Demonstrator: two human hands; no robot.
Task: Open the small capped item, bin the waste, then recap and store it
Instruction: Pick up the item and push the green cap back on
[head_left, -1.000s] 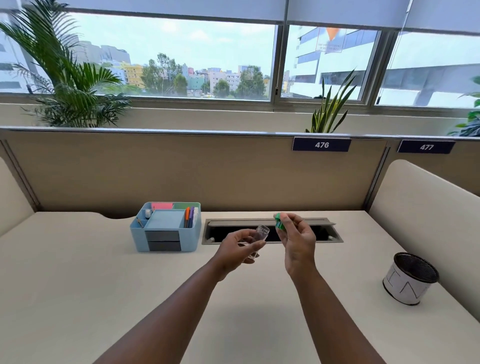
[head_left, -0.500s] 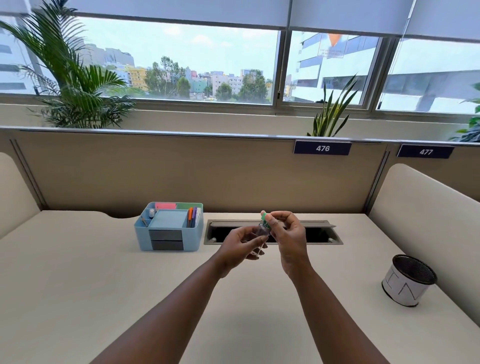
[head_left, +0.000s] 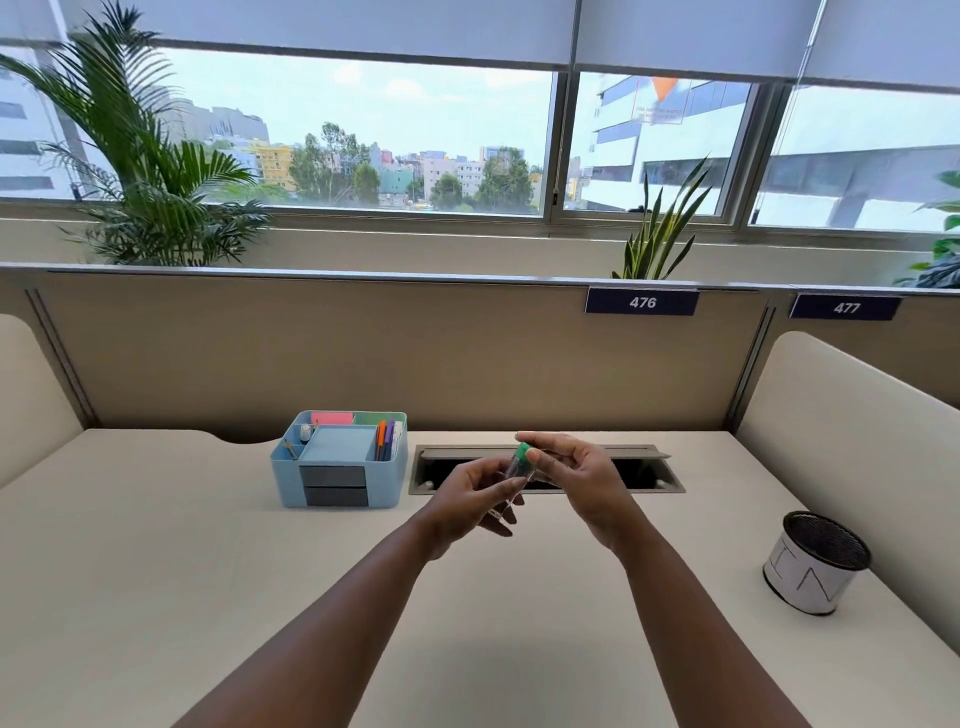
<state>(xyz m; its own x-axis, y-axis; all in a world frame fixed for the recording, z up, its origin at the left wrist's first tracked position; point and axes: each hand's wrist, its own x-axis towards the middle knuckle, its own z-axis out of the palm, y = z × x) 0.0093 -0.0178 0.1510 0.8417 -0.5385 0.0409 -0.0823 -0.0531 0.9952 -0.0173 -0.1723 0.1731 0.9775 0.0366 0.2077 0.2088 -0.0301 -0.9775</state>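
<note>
A small clear vial (head_left: 514, 475) is held above the desk between the thumb and fingers of my left hand (head_left: 470, 496). A green cap (head_left: 523, 451) sits on the vial's top. My right hand (head_left: 582, 483) pinches that cap with thumb and fingertips. Both hands hover in front of the cable slot (head_left: 644, 470) at the desk's back. A black mesh bin (head_left: 815, 561) with a white paper wrap stands at the right. A light blue desk organiser (head_left: 340, 467) stands to the left of my hands.
The organiser holds pens, sticky notes and two dark drawers. A beige partition with labels 476 and 477 closes the back of the desk (head_left: 156, 571). Curved side panels stand at left and right. Plants sit on the window sill behind.
One second ago the green cap was apart from the vial in my right hand. My right hand brought it to the vial's mouth, and now the cap sits on the vial.
</note>
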